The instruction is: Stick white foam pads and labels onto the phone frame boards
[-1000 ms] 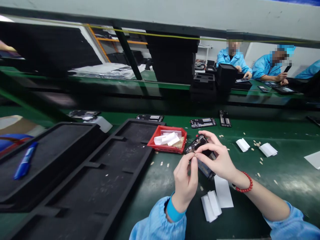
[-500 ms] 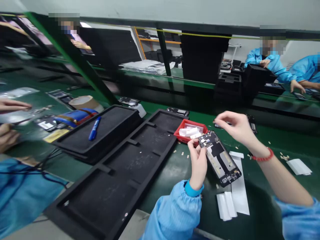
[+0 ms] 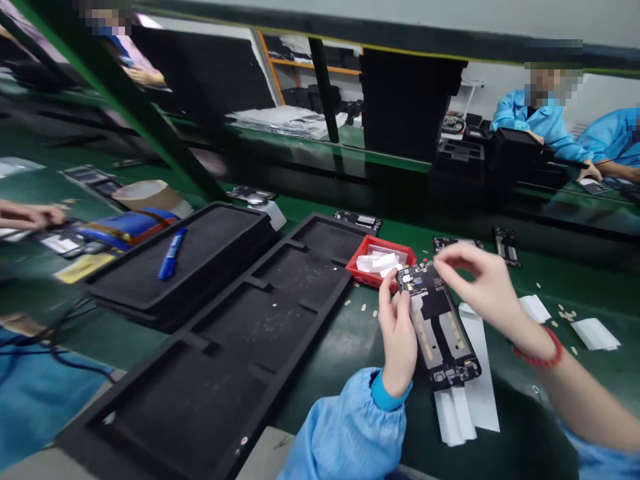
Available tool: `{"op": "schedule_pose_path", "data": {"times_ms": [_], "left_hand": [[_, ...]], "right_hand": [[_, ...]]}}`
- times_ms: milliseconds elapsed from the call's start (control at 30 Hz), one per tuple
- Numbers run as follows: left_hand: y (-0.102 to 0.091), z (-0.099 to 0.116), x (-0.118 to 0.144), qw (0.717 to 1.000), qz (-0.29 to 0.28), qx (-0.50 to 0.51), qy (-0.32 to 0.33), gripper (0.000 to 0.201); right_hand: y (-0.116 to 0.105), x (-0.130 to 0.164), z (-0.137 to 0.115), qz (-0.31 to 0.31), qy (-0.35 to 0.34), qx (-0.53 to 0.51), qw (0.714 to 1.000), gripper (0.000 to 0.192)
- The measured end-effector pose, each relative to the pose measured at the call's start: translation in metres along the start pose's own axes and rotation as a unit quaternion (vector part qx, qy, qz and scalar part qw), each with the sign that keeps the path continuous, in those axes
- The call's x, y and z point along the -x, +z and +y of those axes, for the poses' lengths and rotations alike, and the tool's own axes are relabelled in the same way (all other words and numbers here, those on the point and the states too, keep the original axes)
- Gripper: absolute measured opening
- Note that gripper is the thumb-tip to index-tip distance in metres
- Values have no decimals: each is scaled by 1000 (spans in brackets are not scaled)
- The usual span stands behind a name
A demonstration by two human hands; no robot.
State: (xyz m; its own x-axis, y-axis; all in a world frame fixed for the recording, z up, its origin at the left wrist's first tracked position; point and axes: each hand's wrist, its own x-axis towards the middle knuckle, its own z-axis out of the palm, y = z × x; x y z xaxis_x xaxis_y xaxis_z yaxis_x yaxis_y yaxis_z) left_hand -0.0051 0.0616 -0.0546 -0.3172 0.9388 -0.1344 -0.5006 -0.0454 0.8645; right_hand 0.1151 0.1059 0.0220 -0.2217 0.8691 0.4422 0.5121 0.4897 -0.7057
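Over the green table [image 3: 330,347], near the red tray [image 3: 356,269], your left hand [image 3: 397,333] clamps the phone frame [image 3: 440,327] while your right hand [image 3: 483,283] hovers with pinched fingertips; a loose edge grip could drop it.

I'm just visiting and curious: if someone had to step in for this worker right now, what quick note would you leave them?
Left hand: holds the open phone frame by its left edge, tilted above the belt.
Right hand: fingers pinched at the frame's top end; whether they hold a small part cannot be told.
Red bin of white strips sits just behind the frame; white backing papers lie under it.
Black foam trays on the left hold no phones.
Done: frame picked up. Left: finish the top end, set it down.
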Motion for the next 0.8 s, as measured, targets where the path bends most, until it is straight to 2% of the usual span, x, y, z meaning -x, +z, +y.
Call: {"op": "schedule_pose_path", "data": {"times_ms": [100, 200, 467, 667, 800], "left_hand": [[-2, 1, 14, 994, -47, -42, 93, 40], [-4, 2, 23, 980, -53, -90, 170, 32], [-7, 5, 29, 933, -21, -149, 327, 27], [-11, 2, 32, 910, 11, -160, 383, 35], [-12, 2, 35, 907, 17, -166, 387, 38]], "right_hand": [[-5, 48, -16, 39, -2, -18, 999, 9], [1, 70, -25, 62, 13, -20, 998, 10], [6, 73, -37, 104, 15, -40, 994, 10], [10, 74, -45, 118, 6, -36, 992, 13], [11, 73, -46, 126, 9, -34, 991, 14]]}}
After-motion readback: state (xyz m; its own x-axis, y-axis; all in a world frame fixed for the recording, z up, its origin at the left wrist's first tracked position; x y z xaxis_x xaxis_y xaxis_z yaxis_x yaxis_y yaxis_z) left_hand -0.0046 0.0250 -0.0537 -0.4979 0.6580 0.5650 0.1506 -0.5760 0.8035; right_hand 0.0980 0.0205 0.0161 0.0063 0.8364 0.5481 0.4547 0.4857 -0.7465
